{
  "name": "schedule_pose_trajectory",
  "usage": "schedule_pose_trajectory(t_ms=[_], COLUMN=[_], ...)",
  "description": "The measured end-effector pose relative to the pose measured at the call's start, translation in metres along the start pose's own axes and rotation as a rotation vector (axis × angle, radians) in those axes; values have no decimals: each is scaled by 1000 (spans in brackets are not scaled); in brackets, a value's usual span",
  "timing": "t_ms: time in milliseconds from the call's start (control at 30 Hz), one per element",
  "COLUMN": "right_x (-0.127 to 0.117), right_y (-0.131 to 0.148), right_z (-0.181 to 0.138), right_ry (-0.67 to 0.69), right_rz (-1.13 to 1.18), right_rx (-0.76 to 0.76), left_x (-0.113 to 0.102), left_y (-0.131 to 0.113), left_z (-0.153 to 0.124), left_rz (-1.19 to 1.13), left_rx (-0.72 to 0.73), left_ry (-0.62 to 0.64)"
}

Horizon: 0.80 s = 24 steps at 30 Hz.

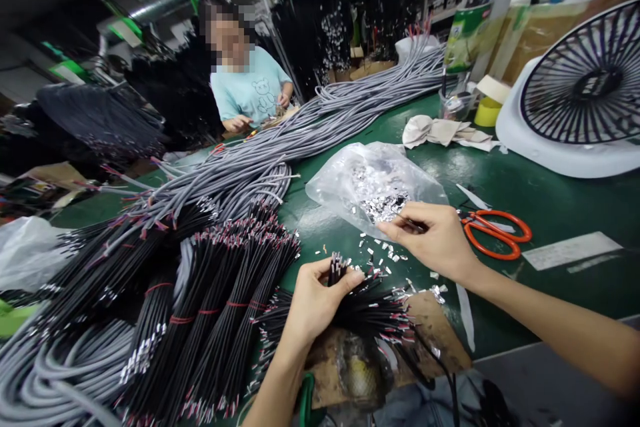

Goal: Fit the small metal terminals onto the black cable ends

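My left hand [315, 297] is closed around a small bundle of black cables [338, 270], their cut ends pointing up between thumb and fingers. Beneath it, more black cables [373, 313] with red and white wire ends lie fanned out. My right hand [437, 237] is pinched at the near edge of an open clear plastic bag [333, 177]. Whatever its fingertips hold is too small to make out. Shiny small metal pieces [383, 205] fill part of the bag, and several loose metal pieces [387, 253] are scattered on the green table between my hands.
Orange-handled scissors [493, 233] lie right of my right hand, near a white strip [573, 250]. A fan [590, 87] stands at the right. Tied black cable bundles [227, 307] and long grey cables [320, 120] cover the left and back. A person [255, 90] sits across the table.
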State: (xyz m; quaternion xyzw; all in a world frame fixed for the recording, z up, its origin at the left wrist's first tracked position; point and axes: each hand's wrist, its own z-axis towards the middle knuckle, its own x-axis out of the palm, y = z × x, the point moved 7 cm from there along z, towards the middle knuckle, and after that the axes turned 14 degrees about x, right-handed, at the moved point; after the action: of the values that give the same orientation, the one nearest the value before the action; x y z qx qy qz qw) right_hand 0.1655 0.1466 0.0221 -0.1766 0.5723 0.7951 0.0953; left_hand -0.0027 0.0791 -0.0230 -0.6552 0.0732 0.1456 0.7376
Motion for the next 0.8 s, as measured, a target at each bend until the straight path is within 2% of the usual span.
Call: schedule_pose_trajectory(t_ms=[33,67,167,233,333,433,533,600,667,800], right_x=[1,6,31,44,53,51,41,35,35,41], right_y=[-2,-3,2,5,7,6,1,1,3,4], right_z=[2,3,-9,-21,-34,-32,-22,-18,-18,-22], right_ry=[12,95,445,631,790,740,537,444,431,491], right_rz=[-28,-32,20,32,40,95,137,119,75,0], right_rx=[7,-2,-80,-121,-138,-70,38,42,10,-11], left_x=[0,1,3,0,-6,-2,1,0,-3,-6], left_y=[-1,-4,-11,-12,-9,-6,-6,-8,-10,-12], left_z=[0,0,-3,-3,1,3,2,0,-3,-5], left_rz=[1,-4,-50,-76,-96,-107,-121,-102,-63,13], left_rx=[7,13,-7,-44,-60,-25,9,9,6,9], left_ry=[67,138,311,267,51,-25,-50,-85,-132,-198])
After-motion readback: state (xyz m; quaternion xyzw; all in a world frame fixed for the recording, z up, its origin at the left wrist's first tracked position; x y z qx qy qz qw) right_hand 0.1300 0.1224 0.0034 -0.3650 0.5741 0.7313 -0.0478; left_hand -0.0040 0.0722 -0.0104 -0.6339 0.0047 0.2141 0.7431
